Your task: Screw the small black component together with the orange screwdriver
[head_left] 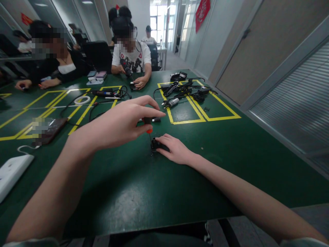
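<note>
My left hand point(123, 121) is raised over the green table point(133, 192), its fingers pinched round the black and orange handle of a small screwdriver point(148, 125). The screwdriver's thin shaft points straight down into a small black part point(155, 144). My right hand point(174, 149) lies on the table and presses that black part down with curled fingers, covering most of it.
Yellow tape marks boxes on the table. One box on the right holds black tools and cables point(185, 91). A phone point(50, 130) and a white power strip point(11, 173) lie at the left. Two people point(132, 56) sit across the table, working with their own hands.
</note>
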### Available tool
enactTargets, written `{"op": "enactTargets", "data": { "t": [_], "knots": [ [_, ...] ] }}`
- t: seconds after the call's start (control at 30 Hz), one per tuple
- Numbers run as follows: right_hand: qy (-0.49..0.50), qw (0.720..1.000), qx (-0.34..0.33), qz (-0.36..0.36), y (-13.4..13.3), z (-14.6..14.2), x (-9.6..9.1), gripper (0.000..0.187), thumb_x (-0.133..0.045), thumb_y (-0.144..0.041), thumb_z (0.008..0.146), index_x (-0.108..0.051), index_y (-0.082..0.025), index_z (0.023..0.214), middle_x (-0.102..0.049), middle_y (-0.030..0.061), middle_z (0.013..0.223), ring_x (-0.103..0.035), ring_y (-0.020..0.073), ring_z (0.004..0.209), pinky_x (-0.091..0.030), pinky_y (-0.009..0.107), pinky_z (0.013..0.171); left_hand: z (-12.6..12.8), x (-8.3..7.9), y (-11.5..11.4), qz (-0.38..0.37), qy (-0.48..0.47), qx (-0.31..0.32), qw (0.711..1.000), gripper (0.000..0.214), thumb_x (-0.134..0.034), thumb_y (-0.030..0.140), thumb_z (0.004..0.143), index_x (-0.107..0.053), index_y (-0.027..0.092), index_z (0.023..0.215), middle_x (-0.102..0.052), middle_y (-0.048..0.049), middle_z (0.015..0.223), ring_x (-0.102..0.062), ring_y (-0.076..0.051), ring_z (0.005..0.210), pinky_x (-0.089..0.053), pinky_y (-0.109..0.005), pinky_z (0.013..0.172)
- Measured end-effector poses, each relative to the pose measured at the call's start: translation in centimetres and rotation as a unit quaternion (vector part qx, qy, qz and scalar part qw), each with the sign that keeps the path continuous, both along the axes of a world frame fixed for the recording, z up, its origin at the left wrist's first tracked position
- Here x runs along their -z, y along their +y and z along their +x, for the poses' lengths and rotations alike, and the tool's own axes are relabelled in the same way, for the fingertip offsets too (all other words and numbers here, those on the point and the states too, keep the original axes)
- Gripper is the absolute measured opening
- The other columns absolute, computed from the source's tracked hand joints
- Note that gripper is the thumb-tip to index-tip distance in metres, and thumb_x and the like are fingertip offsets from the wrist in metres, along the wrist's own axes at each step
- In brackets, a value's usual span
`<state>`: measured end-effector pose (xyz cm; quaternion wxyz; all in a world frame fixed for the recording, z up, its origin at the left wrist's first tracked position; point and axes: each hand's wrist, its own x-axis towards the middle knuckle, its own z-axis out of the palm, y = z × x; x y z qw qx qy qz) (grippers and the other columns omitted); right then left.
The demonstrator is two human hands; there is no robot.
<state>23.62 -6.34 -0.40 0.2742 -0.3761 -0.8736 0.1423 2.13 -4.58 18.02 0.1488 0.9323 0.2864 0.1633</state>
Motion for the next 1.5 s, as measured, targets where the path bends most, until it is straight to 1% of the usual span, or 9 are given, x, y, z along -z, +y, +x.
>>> {"op": "enactTargets", "data": {
  "t": [0.13,0.3,0.6,0.77,0.9,1.03,1.2,1.4,1.5],
  "knots": [
    [-0.002,1.0,0.001,-0.004,-0.1,0.0,-0.1,0.031,-0.062,-0.025,0.099,-0.064,-0.012,0.127,-0.074,0.0164,0.115,-0.066,0.028,0.105,-0.058,0.047,0.091,0.6,0.3,0.1,0.027,0.001,-0.022,0.999,0.018,-0.074,0.032,0.083,-0.078,0.022,0.098,-0.073,-0.0042,0.087,-0.066,-0.02,0.08,-0.047,-0.029,0.077],
    [-0.004,1.0,0.006,-0.009,0.0,0.0,0.0,0.031,-0.064,-0.025,0.098,-0.064,-0.015,0.128,-0.074,0.0137,0.113,-0.066,0.0265,0.104,-0.058,0.045,0.091,1.6,0.8,-0.1,0.106,0.036,-0.055,0.992,0.019,-0.07,0.038,0.086,-0.072,0.02,0.079,-0.059,-0.0011,0.061,-0.061,-0.018,0.067,-0.041,-0.028,0.068],
    [0.004,1.0,-0.001,-0.011,0.0,0.0,0.0,0.03,-0.062,-0.025,0.099,-0.064,-0.013,0.127,-0.074,0.0152,0.113,-0.065,0.0272,0.104,-0.057,0.047,0.091,1.4,0.8,-0.8,0.153,0.045,-0.004,0.987,0.017,-0.059,0.017,0.081,-0.07,0.016,0.094,-0.061,-0.0102,0.113,-0.059,-0.015,0.079,-0.045,-0.027,0.065],
    [0.005,1.0,0.0,-0.001,0.0,0.0,0.1,0.031,-0.062,-0.026,0.099,-0.064,-0.016,0.128,-0.074,0.0137,0.114,-0.066,0.0266,0.105,-0.057,0.046,0.092,1.3,1.6,-0.2,0.174,0.047,0.0,0.984,0.022,-0.051,0.018,0.093,-0.073,0.018,0.094,-0.067,-0.0067,0.1,-0.061,-0.015,0.075,-0.043,-0.026,0.065],
    [0.002,1.0,0.001,0.001,0.1,0.0,0.2,0.031,-0.064,-0.025,0.098,-0.065,-0.013,0.127,-0.074,0.0155,0.112,-0.067,0.027,0.104,-0.058,0.045,0.091,1.3,1.4,0.0,0.179,0.065,-0.015,0.982,0.022,-0.055,0.02,0.089,-0.074,0.018,0.1,-0.069,-0.0061,0.093,-0.062,-0.018,0.076,-0.044,-0.027,0.066],
    [0.002,1.0,0.0,0.004,0.1,0.0,0.2,0.031,-0.064,-0.025,0.098,-0.065,-0.014,0.127,-0.074,0.0143,0.112,-0.067,0.0265,0.103,-0.058,0.045,0.09,1.1,1.2,0.0,0.178,0.069,0.004,0.981,0.026,-0.057,0.017,0.084,-0.075,0.018,0.103,-0.069,-0.0081,0.098,-0.064,-0.021,0.088,-0.049,-0.031,0.075],
    [0.004,1.0,-0.002,0.008,0.0,0.1,0.1,0.031,-0.063,-0.026,0.099,-0.064,-0.016,0.128,-0.074,0.0138,0.112,-0.066,0.0267,0.104,-0.058,0.046,0.09,1.1,2.0,-0.2,0.181,0.034,0.014,0.983,0.028,-0.051,0.019,0.095,-0.078,0.02,0.103,-0.069,-0.0078,0.11,-0.066,-0.017,0.084,-0.049,-0.028,0.072],
    [0.006,1.0,-0.001,0.007,0.1,0.1,0.2,0.03,-0.063,-0.026,0.099,-0.065,-0.017,0.127,-0.074,0.0125,0.111,-0.066,0.0262,0.103,-0.058,0.046,0.091,1.5,2.0,-0.2,0.212,0.05,0.008,0.976,0.029,-0.054,0.018,0.091,-0.077,0.019,0.108,-0.072,-0.0065,0.094,-0.066,-0.019,0.083,-0.051,-0.029,0.072],
    [0.007,1.0,-0.002,0.006,0.1,0.1,0.3,0.03,-0.063,-0.025,0.098,-0.065,-0.015,0.127,-0.074,0.0135,0.111,-0.066,0.0264,0.103,-0.057,0.045,0.091,1.4,1.9,-0.1,0.214,0.045,0.03,0.975,0.03,-0.053,0.016,0.088,-0.077,0.018,0.107,-0.071,-0.0083,0.099,-0.066,-0.021,0.091,-0.053,-0.032,0.079]
  ]
}}
